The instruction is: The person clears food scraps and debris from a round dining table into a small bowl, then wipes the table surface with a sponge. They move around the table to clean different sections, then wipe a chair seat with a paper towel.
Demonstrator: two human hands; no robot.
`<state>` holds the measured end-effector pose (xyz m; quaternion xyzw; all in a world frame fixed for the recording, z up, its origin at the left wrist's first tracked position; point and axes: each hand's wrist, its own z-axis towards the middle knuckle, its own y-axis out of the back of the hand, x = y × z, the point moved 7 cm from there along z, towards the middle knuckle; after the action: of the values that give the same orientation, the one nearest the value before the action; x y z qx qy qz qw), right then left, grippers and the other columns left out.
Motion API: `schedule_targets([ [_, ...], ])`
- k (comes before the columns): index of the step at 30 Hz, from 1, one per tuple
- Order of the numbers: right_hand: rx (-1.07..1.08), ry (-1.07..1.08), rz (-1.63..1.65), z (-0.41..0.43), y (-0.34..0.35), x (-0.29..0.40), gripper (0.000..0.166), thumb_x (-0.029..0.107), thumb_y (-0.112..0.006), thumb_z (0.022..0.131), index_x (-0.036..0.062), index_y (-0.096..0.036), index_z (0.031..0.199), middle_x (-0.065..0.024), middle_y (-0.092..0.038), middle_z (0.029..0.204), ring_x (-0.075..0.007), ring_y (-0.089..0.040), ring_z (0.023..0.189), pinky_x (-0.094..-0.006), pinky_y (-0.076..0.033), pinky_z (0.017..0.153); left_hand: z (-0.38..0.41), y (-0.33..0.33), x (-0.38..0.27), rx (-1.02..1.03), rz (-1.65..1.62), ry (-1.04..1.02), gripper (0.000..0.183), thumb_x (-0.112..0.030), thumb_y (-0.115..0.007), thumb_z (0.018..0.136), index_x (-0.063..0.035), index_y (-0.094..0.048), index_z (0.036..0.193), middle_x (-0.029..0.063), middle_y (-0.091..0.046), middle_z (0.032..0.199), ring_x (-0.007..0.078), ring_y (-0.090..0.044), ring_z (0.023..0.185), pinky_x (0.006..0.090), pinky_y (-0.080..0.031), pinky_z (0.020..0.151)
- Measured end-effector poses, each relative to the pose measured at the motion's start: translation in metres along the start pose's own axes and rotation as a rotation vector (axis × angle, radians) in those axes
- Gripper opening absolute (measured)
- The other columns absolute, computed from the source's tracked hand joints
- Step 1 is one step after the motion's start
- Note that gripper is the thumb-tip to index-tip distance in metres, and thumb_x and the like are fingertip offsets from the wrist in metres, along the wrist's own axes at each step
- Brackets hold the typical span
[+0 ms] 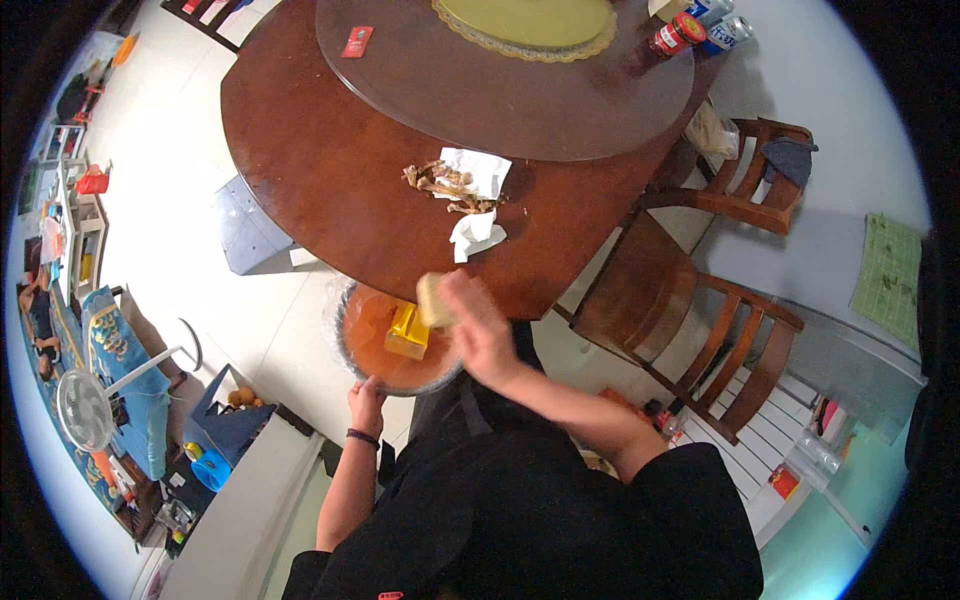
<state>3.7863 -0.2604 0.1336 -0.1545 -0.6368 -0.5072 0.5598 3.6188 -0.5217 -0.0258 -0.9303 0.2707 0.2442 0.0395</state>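
Observation:
My left hand [366, 406] grips the near rim of a round bin [420, 389] with a clear plastic liner and an orange inside. A yellow box or packet [406, 331] lies in the bin. Above the bin's right side, by the table edge, my right hand [484, 337] is blurred, with a pale yellow sponge-like block [433, 300] at its fingers. On the brown wooden table [322, 180], bones [442, 180] lie on and beside a white tissue [484, 169]. A crumpled white tissue [476, 236] sits nearer me.
A glass turntable [510, 112] bears a red packet [358, 42], a green round mat [532, 22] and a red-lidded jar [677, 34]. Wooden chairs [645, 285] stand right, a grey stool [251, 229] left. Farther left are a white fan [86, 409] and a person [41, 322].

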Motion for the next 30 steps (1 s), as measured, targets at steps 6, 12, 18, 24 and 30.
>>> schedule_targets([
  [6,-0.460,-0.243,-0.464,0.042,0.144,-0.133,0.049,-0.003,-0.045,0.084,0.0054,-0.036,0.132,-0.0151,-0.039,0.134,-0.0298,-0.036,0.126,-0.0435,-0.026,0.107,0.000,0.000,-0.004,0.003,-0.025,-0.039,0.002,-0.005,-0.056,0.079,-0.0063,-0.056,0.081,0.0024,-0.060,0.078,0.0115,-0.057,0.069,0.0234,-0.047,0.063],
  [12,-0.455,-0.425,-0.898,0.076,0.169,-0.207,0.046,0.007,-0.043,0.089,0.0014,-0.033,0.133,-0.0168,-0.031,0.139,-0.0298,-0.024,0.132,-0.0434,-0.017,0.109,0.000,0.000,-0.012,0.006,-0.014,-0.066,0.003,-0.006,-0.055,0.079,-0.0071,-0.056,0.081,0.0013,-0.059,0.078,0.0110,-0.057,0.068,0.0237,-0.047,0.063],
  [18,-0.319,-0.353,-0.975,0.103,0.150,-0.216,0.051,0.015,-0.037,0.092,0.0055,-0.020,0.139,-0.0097,-0.023,0.144,-0.0253,-0.020,0.134,-0.0403,-0.012,0.111,0.003,0.003,-0.016,-0.029,-0.036,-0.064,0.004,-0.005,-0.055,0.077,-0.0085,-0.053,0.077,0.0004,-0.057,0.074,0.0103,-0.055,0.064,0.0240,-0.048,0.062],
  [24,-0.202,-0.280,-0.929,0.111,0.130,-0.201,0.048,0.016,-0.034,0.093,0.0048,-0.023,0.138,-0.0098,-0.025,0.144,-0.0257,-0.020,0.134,-0.0393,-0.013,0.111,0.006,0.005,-0.018,-0.038,-0.056,-0.074,0.005,-0.005,-0.055,0.077,-0.0086,-0.053,0.076,0.0000,-0.056,0.072,0.0097,-0.054,0.063,0.0236,-0.047,0.061],
  [30,-0.152,-0.186,-0.769,0.111,0.072,-0.163,0.048,0.012,-0.041,0.091,0.0050,-0.028,0.137,-0.0128,-0.029,0.141,-0.0264,-0.025,0.132,-0.0435,-0.016,0.110,0.005,0.006,-0.023,-0.052,-0.032,-0.070,0.003,-0.005,-0.055,0.078,-0.0080,-0.054,0.077,0.0004,-0.057,0.074,0.0100,-0.055,0.064,0.0228,-0.046,0.061],
])
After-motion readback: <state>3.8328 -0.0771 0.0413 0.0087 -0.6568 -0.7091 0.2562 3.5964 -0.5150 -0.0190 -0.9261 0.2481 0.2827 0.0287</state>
